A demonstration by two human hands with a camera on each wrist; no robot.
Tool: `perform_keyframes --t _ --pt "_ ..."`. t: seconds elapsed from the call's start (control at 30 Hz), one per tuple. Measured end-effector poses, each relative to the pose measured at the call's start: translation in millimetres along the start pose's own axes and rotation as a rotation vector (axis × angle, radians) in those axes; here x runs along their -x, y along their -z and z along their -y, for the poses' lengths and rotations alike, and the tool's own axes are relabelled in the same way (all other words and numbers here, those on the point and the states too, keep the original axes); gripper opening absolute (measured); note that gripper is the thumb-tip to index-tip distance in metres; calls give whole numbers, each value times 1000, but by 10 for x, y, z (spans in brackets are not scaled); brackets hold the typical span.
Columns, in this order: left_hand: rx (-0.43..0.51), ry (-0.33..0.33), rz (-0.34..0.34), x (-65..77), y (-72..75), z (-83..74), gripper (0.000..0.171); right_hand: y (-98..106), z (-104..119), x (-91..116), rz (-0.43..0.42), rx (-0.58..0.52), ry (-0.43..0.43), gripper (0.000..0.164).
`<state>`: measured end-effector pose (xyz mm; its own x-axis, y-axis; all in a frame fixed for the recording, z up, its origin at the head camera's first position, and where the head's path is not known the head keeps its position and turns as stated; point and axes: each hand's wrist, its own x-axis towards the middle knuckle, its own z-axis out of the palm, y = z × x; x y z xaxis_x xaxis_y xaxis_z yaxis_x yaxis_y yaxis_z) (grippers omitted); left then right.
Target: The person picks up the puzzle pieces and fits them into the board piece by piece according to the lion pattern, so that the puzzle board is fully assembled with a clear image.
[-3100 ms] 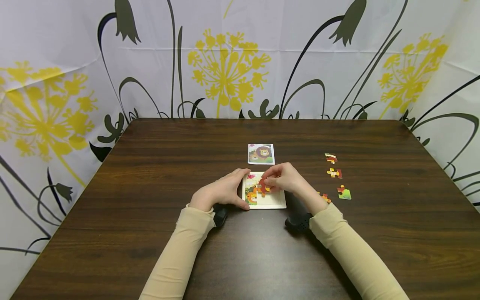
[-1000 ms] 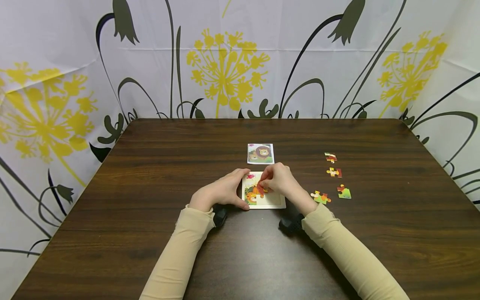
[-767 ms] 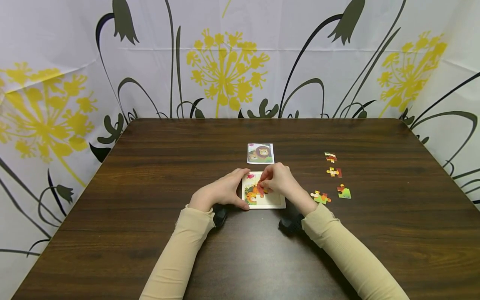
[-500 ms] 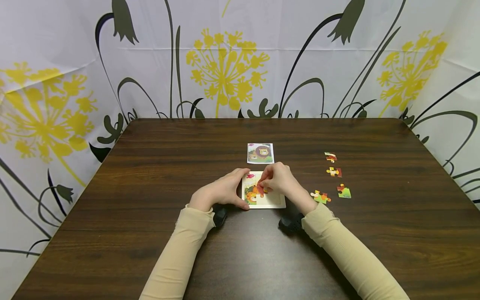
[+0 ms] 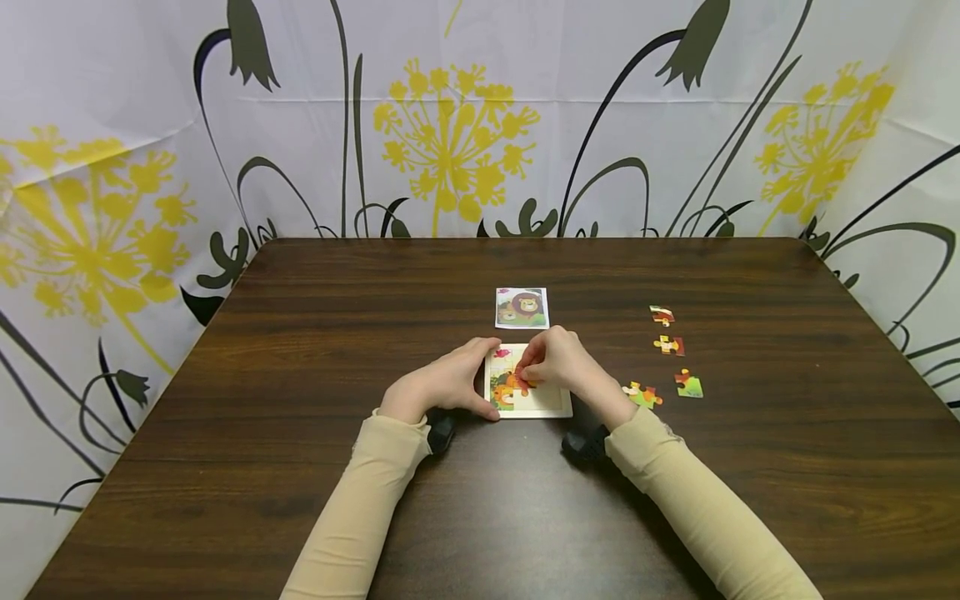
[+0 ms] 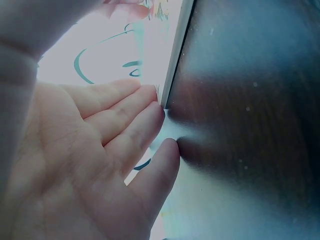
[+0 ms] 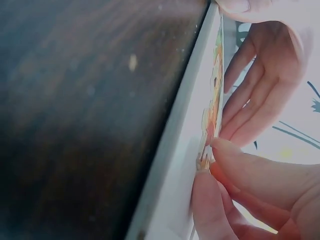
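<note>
Gripping a puzzle board (image 5: 543,403) with the left hand (image 5: 444,379), spreading thumb and fingertips wide along its edge from seven to eleven o'clock. Pinching a red puzzle piece (image 5: 522,386) between thumb and fingertips of the right hand (image 5: 561,358), holding it near the board's centre, at three o'clock from the joined pieces (image 5: 502,392), being unable to tell whether seated or raised. Seeing a lion card (image 5: 522,308) lying near the board at twelve o'clock, and four loose pieces (image 5: 691,387) lying apart from two to three o'clock, resting on a dark wooden table (image 5: 480,517).
</note>
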<state>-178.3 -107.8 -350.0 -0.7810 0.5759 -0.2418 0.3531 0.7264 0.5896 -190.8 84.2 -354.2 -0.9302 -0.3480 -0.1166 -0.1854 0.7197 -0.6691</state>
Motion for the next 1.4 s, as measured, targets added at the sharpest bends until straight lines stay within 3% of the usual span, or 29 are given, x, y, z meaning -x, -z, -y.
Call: perform_keyframes --t 0.63,0.83,1.03,1.2,1.4 --pt "-13 -28 -21 3 -10 19 99 2 16 61 29 70 99 13" --pt "-12 -29 -20 1 -2 11 99 9 8 114 -15 126 175 20" --pt "-20 -28 -19 -2 -1 10 99 49 -27 216 -39 179 217 37" --pt "-18 -24 -17 -5 2 11 100 100 -59 333 -16 270 191 58" --pt "-14 0 -7 -11 -9 18 101 162 -120 438 24 319 229 74"
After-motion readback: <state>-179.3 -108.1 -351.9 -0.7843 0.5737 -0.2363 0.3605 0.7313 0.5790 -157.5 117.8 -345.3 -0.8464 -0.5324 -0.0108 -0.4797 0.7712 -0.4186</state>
